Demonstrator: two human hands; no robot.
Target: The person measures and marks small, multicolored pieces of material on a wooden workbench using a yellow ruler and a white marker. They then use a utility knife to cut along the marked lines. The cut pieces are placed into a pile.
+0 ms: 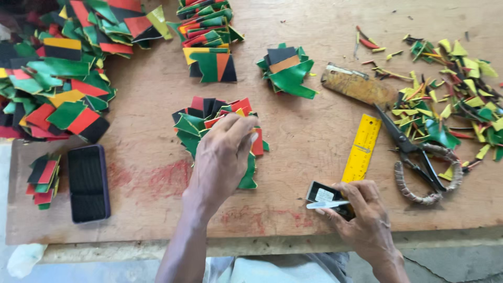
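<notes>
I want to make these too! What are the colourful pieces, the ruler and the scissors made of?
The colourful pieces look like thin leather or vinyl sheet: shiny, bendy, with curling edges. The ruler seems to be yellow plastic, flat and smooth with printed marks. The scissors look like dark metal, their handles wrapped in what may be cord. The left hand touches the pieces.

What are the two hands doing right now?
Left hand: fingers bent, touching the pile of red, green and black cut pieces.
Right hand: closed, holding a thin white stick.
</notes>
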